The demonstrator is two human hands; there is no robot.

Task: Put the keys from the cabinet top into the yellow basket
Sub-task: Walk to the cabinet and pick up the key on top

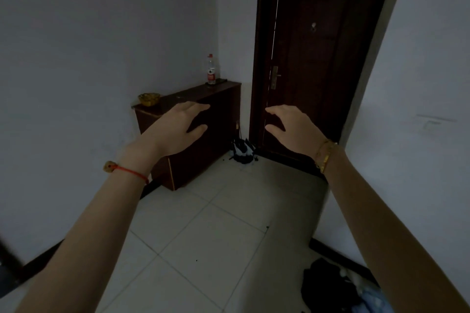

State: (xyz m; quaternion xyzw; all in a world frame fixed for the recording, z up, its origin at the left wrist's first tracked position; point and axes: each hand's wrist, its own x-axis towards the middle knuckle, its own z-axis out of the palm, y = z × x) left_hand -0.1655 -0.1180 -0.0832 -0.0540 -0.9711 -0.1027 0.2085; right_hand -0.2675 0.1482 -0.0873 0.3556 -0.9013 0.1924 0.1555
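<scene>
The yellow basket (149, 99) sat on the cabinet (203, 119) top, contents unclear; a bottle (210, 70) stood farther along. Left hand (178, 129) and right hand (292, 127) hung empty, each grip spread.

Yellow basket (149, 99) sat upright on the near end of the dark cabinet top (193, 94), against the wall. Small, round, open. Keys weren't discernible; a faint speck mid-top was too small to identify.
</scene>
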